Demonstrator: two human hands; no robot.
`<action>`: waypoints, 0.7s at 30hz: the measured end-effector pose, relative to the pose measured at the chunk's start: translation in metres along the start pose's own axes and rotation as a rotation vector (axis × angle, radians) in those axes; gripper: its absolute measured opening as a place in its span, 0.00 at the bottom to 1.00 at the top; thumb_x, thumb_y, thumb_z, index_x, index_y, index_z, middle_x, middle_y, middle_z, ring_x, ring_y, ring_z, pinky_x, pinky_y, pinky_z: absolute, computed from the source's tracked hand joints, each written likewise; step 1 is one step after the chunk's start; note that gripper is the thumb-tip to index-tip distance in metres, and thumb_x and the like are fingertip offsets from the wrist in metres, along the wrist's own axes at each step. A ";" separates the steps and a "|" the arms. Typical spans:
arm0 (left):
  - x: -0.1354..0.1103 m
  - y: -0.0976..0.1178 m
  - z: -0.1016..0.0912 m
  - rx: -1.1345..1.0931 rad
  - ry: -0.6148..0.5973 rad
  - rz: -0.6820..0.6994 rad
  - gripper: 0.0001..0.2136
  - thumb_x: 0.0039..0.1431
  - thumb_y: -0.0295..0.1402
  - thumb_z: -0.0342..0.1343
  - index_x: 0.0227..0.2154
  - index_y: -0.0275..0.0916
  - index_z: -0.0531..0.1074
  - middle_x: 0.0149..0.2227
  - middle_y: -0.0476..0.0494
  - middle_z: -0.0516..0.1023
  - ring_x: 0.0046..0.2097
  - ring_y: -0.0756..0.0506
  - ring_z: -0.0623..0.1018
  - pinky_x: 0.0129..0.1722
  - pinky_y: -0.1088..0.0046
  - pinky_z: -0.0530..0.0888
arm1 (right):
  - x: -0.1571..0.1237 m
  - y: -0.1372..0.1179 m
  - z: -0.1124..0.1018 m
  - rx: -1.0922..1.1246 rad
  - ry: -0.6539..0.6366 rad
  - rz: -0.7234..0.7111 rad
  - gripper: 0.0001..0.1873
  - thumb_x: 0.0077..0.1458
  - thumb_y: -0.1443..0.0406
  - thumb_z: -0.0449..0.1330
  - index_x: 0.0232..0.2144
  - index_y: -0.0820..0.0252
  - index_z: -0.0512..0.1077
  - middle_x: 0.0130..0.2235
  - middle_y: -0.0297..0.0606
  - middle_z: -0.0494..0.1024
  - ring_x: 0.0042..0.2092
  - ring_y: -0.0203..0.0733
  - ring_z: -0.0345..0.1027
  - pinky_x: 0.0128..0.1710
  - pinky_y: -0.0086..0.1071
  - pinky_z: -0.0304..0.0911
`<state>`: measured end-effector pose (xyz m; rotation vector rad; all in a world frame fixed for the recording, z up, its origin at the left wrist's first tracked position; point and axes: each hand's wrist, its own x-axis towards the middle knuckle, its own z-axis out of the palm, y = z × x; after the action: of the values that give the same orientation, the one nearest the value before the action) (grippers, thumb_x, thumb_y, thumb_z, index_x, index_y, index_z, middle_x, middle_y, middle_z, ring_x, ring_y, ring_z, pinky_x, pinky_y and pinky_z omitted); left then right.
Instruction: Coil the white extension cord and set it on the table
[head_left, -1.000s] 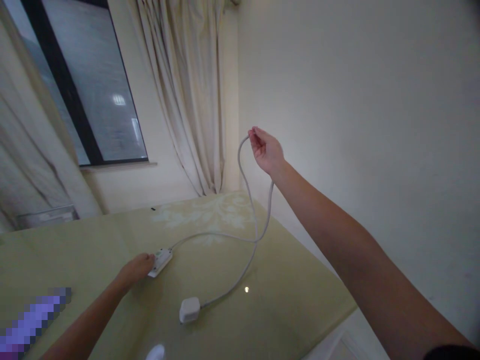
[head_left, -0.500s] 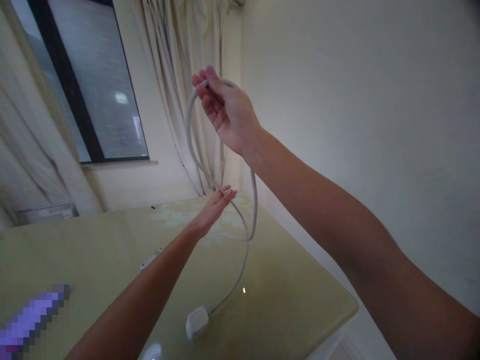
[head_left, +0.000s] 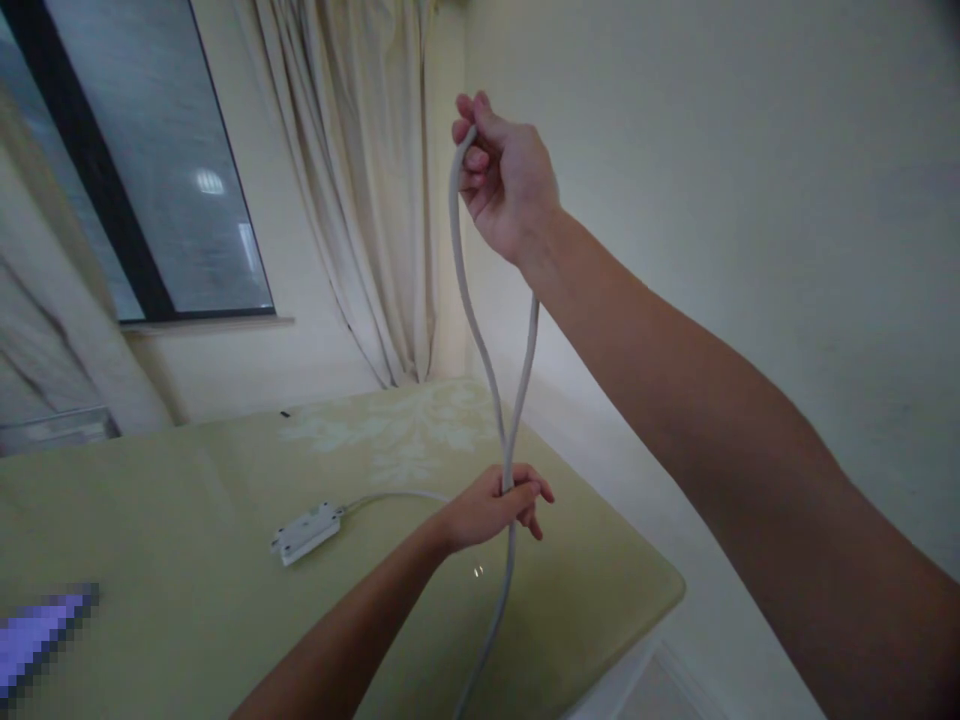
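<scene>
Pale wall [head_left: 712, 200] on your right, cream curtain [head_left: 367, 200] and dark-framed window [head_left: 157, 170] behind the yellow-green tabletop [head_left: 600, 600]. Your right hand [head_left: 514, 185] is raised, fingers curled, pinching the white cable [head_left: 463, 280] at the top of a tall, narrow loop in the air. Your left hand [head_left: 487, 505], lower, has thumb and fingers about the cable where the loop's two sides meet; fingertips poke out past it, only partly bent. One length drops below that hand and leaves view at the bottom edge. White power strip [head_left: 307, 535] lies on the tabletop, left of your hands, joined to the cable.

Against half a second ago: left hand is lower and further right, loop drawn narrower, power strip uncovered by your forearm. Plug, seen then on the tabletop, is now out of view.
</scene>
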<state>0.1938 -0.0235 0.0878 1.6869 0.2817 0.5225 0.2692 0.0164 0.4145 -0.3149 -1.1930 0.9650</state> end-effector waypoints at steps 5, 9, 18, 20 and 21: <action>-0.015 -0.017 -0.064 0.226 0.270 -0.126 0.27 0.58 0.60 0.55 0.31 0.36 0.78 0.19 0.47 0.76 0.28 0.44 0.81 0.31 0.70 0.73 | 0.005 -0.039 -0.044 -0.088 0.160 -0.101 0.17 0.76 0.64 0.44 0.33 0.58 0.63 0.27 0.21 0.67 0.23 0.25 0.47 0.24 0.23 0.45; -0.031 0.014 -0.111 0.268 0.499 -0.107 0.31 0.58 0.65 0.50 0.27 0.37 0.73 0.13 0.56 0.62 0.20 0.47 0.75 0.23 0.74 0.67 | -0.006 -0.062 -0.107 -0.134 0.266 -0.013 0.22 0.74 0.62 0.40 0.31 0.59 0.66 0.28 0.24 0.73 0.19 0.24 0.40 0.21 0.26 0.41; -0.025 0.132 -0.137 -0.044 0.859 0.188 0.18 0.58 0.46 0.64 0.24 0.36 0.71 0.18 0.60 0.52 0.19 0.56 0.53 0.17 0.80 0.54 | -0.067 -0.032 -0.211 -0.079 0.520 0.272 0.25 0.69 0.53 0.41 0.35 0.62 0.71 0.23 0.36 0.72 0.17 0.30 0.44 0.14 0.26 0.39; -0.024 0.151 -0.137 -0.137 0.870 0.228 0.14 0.58 0.39 0.63 0.23 0.36 0.70 0.19 0.59 0.52 0.19 0.56 0.52 0.17 0.80 0.54 | -0.076 -0.016 -0.222 -0.115 0.529 0.383 0.25 0.68 0.54 0.41 0.36 0.64 0.71 0.21 0.37 0.70 0.16 0.31 0.43 0.13 0.26 0.38; -0.024 0.159 -0.137 -0.171 0.862 0.258 0.13 0.57 0.37 0.63 0.23 0.36 0.70 0.19 0.59 0.52 0.18 0.56 0.51 0.18 0.80 0.55 | -0.081 -0.008 -0.226 -0.143 0.535 0.429 0.25 0.68 0.55 0.41 0.37 0.66 0.71 0.20 0.37 0.69 0.16 0.31 0.43 0.13 0.25 0.39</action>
<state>0.0896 0.0543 0.2537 1.2551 0.6183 1.4209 0.4690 0.0102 0.2817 -0.9106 -0.7104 1.0727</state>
